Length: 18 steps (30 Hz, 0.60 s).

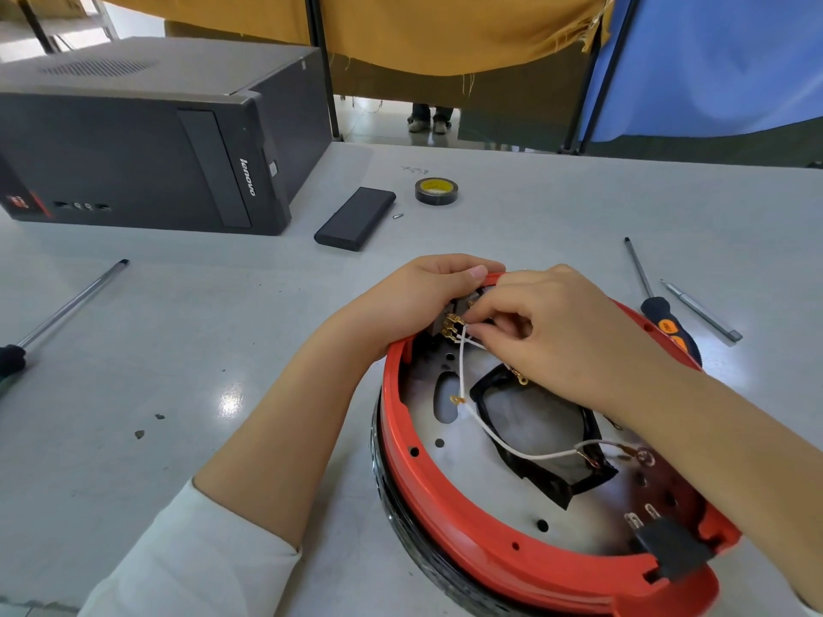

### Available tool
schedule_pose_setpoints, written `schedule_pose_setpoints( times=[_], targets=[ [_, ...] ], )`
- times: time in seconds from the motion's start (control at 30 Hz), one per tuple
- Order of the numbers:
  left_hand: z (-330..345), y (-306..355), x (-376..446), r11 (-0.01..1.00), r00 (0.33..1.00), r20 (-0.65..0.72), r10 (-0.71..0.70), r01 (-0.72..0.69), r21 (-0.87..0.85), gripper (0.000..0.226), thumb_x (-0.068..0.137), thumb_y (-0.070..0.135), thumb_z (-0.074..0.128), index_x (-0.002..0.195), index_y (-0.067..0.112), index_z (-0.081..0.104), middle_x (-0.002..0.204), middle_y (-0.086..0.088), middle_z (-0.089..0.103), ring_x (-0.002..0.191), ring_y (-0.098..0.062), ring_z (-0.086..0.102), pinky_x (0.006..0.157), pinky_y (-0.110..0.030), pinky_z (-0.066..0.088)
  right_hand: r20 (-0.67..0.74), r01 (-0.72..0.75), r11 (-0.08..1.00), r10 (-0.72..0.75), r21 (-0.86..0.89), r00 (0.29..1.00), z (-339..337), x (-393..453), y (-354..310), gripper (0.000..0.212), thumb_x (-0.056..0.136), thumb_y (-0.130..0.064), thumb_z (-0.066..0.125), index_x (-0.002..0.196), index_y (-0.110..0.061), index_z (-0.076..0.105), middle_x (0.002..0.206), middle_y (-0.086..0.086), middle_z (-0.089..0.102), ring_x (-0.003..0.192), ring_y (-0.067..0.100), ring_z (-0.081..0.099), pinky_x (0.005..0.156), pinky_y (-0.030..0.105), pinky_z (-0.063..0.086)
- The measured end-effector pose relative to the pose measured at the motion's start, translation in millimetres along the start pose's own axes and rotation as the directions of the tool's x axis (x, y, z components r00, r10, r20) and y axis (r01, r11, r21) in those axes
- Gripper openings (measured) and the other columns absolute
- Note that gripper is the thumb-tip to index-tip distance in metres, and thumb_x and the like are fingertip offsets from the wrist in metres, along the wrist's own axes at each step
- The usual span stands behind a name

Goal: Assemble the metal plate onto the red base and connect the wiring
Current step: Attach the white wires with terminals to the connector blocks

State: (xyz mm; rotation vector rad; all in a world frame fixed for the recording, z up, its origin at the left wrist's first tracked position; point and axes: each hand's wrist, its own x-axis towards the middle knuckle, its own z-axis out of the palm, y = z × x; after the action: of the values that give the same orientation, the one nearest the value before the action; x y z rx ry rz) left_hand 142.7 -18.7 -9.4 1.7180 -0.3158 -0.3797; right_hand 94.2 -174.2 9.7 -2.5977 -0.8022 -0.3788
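At the far rim of the red base [450, 523], away from the person, both hands crowd around a small switch block with brass terminals [452, 325]. The left hand [414, 300] curls over the rim and grips that block from the far side, steadying it. The right hand [556, 331] comes in from the near right, fingers pinched narrow on the end of a white wire [503, 443], which it holds right against the terminals.

The metal plate [494, 505] already sits inside the base, holes showing, with a black-edged opening [534, 431] at its middle. The white wire runs long across that opening, from the near-right side of the plate, up and away toward the block. A second short white lead ends in a loose ring lug [456, 399] just below the terminals.

To my eye the connector must push away from the person onto a tab, so the right hand does the seating. A black-and-orange screwdriver [659, 311] lies right of the base.
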Motion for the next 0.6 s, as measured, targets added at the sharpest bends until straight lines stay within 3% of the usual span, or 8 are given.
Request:
schedule_pose_setpoints(
  times=[0.13, 0.27, 0.37, 0.5, 0.6],
  targets=[
    [0.6, -0.2, 0.1, 1.0, 1.0, -0.017, -0.005, 0.005, -0.004, 0.024, 0.103, 0.018, 0.046, 0.114, 0.02, 0.068, 0.116, -0.027, 0.065, 0.099, -0.03, 0.054, 0.108, -0.057, 0.034, -0.044, 0.024, 1.0, -0.025, -0.018, 0.999, 0.1, 0.4, -1.4, 0.008, 0.085, -0.017, 0.069, 0.083, -0.02, 0.076, 0.056, -0.019, 0.039, 0.052, -0.005, 0.039, 0.071, 0.029, 0.029],
    [1.9, 1.2, -0.9, 0.999, 1.0, -0.003, 0.005, -0.005, -0.036, 0.024, 0.103, 0.016, 0.045, 0.112, 0.018, 0.067, 0.107, -0.015, 0.072, 0.099, -0.019, 0.064, 0.103, -0.04, 0.046, -0.081, 0.008, 1.0, -0.008, 0.0, 0.997, 1.5, 0.4, -4.2, 0.01, 0.085, -0.018, 0.07, 0.078, -0.023, 0.076, 0.049, -0.023, 0.033, 0.051, -0.005, 0.042, 0.071, 0.033, 0.033],
    [2.4, 2.1, -1.3, 0.999, 1.0, 0.005, -0.004, 0.004, -0.034, 0.024, 0.103, 0.016, 0.045, 0.108, 0.022, 0.068, 0.124, -0.036, 0.056, 0.099, -0.027, 0.053, 0.108, -0.055, 0.034, -0.1, -0.009, 1.0, 0.007, -0.014, 0.995, 4.0, -1.1, -6.2, 0.012, 0.085, -0.019, 0.069, 0.075, -0.024, 0.074, 0.047, -0.021, 0.033, 0.047, -0.002, 0.036, 0.076, 0.038, 0.04],
    [1.9, 0.5, 1.1, 0.999, 1.0, 0.018, 0.014, -0.013, -0.045, 0.024, 0.103, 0.014, 0.044, 0.108, 0.02, 0.067, 0.117, -0.015, 0.069, 0.105, -0.024, 0.065, 0.101, -0.038, 0.046, -0.101, -0.017, 1.0, 0.016, -0.008, 0.995, 5.1, 0.0, -7.0, 0.011, 0.084, -0.019, 0.07, 0.075, -0.024, 0.075, 0.046, -0.022, 0.031, 0.047, -0.003, 0.035, 0.076, 0.037, 0.039],
    [0.8, -1.1, 3.3, 0.999, 0.999, 0.035, 0.024, -0.023, -0.042, 0.025, 0.103, 0.013, 0.043, 0.112, 0.017, 0.066, 0.107, -0.006, 0.072, 0.098, -0.014, 0.067, 0.096, -0.028, 0.049, -0.095, -0.027, 1.0, 0.026, -0.012, 0.995, 5.4, 0.8, -7.4, 0.012, 0.083, -0.017, 0.07, 0.075, -0.023, 0.076, 0.046, -0.023, 0.032, 0.047, -0.002, 0.035, 0.075, 0.037, 0.039]
  ],
)
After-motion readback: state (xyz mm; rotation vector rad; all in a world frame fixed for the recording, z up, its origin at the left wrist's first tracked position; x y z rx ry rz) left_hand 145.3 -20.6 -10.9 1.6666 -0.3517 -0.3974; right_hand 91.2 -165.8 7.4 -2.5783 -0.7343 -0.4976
